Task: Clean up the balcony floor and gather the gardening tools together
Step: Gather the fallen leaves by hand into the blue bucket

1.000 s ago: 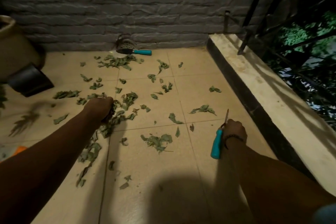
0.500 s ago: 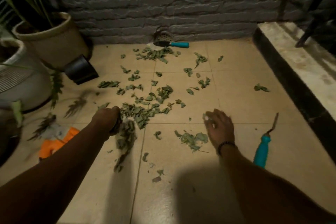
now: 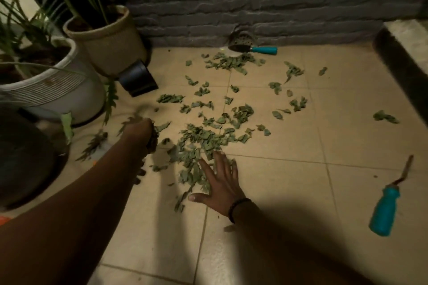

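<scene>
Green leaf scraps [image 3: 208, 139] lie scattered over the beige floor tiles, thickest in the middle. My left hand [image 3: 144, 133] is curled round a clump of leaves at the pile's left edge. My right hand [image 3: 220, 180] lies flat with fingers spread on the near edge of the leaf pile. A teal-handled weeder tool [image 3: 386, 206] lies on the tile to the right, apart from my right hand. A teal-handled trowel [image 3: 252, 49] rests by the grey brick wall next to a round drain cover [image 3: 242, 38].
Two potted plants, a woven beige pot [image 3: 108, 41] and a white pot [image 3: 53, 90], stand at the left with a tipped black pot [image 3: 137, 81] beside them. A dark round object [image 3: 25, 159] sits at the near left. A raised ledge [image 3: 407, 53] bounds the right side.
My right hand let go of the teal weeder tool, which now lies on the tile, and moved left onto the leaves. My left hand keeps its leaves. The view turned left.
</scene>
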Motion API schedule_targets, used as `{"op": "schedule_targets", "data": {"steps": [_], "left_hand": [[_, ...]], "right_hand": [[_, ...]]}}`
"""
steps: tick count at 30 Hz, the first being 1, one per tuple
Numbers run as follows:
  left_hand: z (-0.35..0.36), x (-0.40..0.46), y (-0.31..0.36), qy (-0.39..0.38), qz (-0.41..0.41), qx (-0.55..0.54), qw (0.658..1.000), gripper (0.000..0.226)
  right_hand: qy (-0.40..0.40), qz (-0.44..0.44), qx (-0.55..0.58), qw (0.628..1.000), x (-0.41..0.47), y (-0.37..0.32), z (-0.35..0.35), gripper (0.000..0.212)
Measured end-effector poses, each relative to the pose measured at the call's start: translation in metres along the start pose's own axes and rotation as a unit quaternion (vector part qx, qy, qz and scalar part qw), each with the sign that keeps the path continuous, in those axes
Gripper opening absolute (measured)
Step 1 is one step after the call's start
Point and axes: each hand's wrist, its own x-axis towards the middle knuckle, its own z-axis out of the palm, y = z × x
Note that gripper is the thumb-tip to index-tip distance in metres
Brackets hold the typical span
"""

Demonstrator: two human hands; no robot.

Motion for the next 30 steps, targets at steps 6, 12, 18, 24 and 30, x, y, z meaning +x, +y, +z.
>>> {"op": "schedule_targets", "data": {"steps": [6,12,18,24,30], "left_hand": [[-0.032,0.019,-0.020,0.037,-0.008,0.015,0.999,0.046],[-0.050,0.031,-0.032,0.075,-0.016,0.032,0.997,0.043],[-0.043,0.030,-0.034,0.066,-0.015,0.012,0.998,0.039],[0.005,0.023,-0.024,-0.048,-0.025,-0.133,0.990,0.044],[0.030,-0.026,0.008,-0.137,0.018,-0.248,0.959,0.039]], "right_hand": [[0.000,-0.111,-0.082,0.990,0.035,-0.047,0.029,0.092],[0.090,-0.106,-0.112,0.984,0.075,-0.053,0.026,0.036],[0.093,0.099,0.281,0.950,0.096,-0.050,-0.010,0.028],[0.061,0.155,0.760,0.629,0.102,-0.100,-0.081,0.016],[0.113,0.098,0.759,0.633,0.095,-0.130,-0.128,0.020]]}}
